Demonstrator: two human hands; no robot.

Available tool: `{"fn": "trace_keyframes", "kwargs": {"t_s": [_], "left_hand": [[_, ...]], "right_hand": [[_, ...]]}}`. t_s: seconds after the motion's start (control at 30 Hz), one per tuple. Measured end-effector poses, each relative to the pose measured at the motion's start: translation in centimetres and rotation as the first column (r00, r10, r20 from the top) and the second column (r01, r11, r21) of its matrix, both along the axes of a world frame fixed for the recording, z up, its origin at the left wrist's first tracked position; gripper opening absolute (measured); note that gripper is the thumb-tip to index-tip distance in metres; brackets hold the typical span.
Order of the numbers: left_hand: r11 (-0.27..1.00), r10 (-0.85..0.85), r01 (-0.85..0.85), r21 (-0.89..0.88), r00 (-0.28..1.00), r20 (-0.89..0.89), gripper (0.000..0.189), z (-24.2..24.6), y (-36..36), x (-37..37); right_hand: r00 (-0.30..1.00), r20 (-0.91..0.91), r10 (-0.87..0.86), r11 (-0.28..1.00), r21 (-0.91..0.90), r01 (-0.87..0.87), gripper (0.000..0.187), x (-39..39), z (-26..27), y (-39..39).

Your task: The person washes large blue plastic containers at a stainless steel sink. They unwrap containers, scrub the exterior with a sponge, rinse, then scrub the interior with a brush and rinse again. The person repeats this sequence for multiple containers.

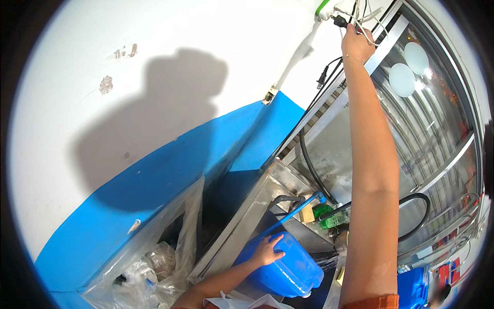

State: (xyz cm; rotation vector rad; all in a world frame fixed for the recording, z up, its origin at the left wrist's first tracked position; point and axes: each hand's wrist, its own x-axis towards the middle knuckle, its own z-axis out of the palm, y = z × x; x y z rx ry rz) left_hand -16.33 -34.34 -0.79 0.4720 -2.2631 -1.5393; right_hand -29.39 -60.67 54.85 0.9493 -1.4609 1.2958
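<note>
My right hand (358, 43) is raised at the top right, closed on cables with a black plug (339, 21) poking out by its fingers. Just beyond the plug is a white and green power strip (327, 9), partly cut off by the frame. A second black plug (321, 79) hangs on its cord against the wall. Below, my left hand (268, 251) rests with spread fingers on a blue plastic jerrycan (295, 266), which lies tilted by a metal sink edge.
A clear plastic bag of rubbish (154, 266) stands at lower left. A blue pipe (291, 214), a yellow sponge (307, 213) and a green bottle (328, 216) are by the sink. Right is a metal-framed glass cabinet (424, 96). Part of a person shows at the lower right.
</note>
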Motion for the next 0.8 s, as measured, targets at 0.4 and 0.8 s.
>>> {"fn": "trace_keyframes", "kwargs": {"t_s": [0.4,0.8], "left_hand": [[0.999,-0.026,0.026,0.035,1.000,0.004,0.082,-0.1,-0.4,0.0],[0.987,-0.095,0.098,-0.127,0.995,0.030,0.082,3.7,2.1,-1.9]], "right_hand": [[0.771,0.217,0.599,0.604,0.509,-0.613,0.083,-0.3,-7.0,12.9],[0.124,0.631,-0.766,0.618,0.776,-0.127,0.068,6.1,-49.0,56.0]]}}
